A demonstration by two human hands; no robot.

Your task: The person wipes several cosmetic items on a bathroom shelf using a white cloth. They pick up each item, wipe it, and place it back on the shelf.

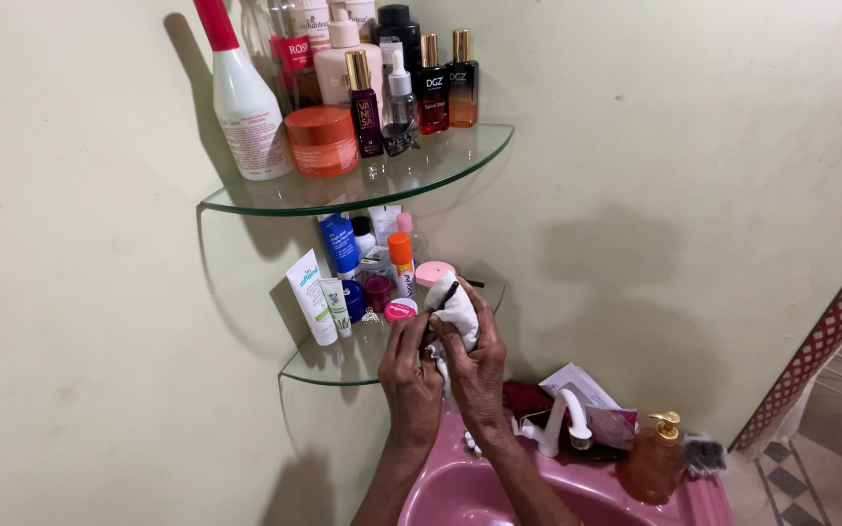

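Cloth (456, 310), white, bunched, held up before lower glass shelf (328, 370), above pink sink (460, 492). Right hand (477, 365) closed around cloth. Left hand (409, 368) fingers curled, pinching cloth's lower edge beside right hand. Tubes, small jars on lower shelf; bottles, orange jar (322, 140) on upper shelf (363, 185). White tap (562, 421), amber pump bottle (655, 458) on sink rim.

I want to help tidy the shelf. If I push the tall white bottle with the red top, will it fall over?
The tall white bottle probably tips easily: it is tall and narrow, near the edge of the upper glass shelf. Smooth glass may let it slide. The orange jar beside it could get knocked too.
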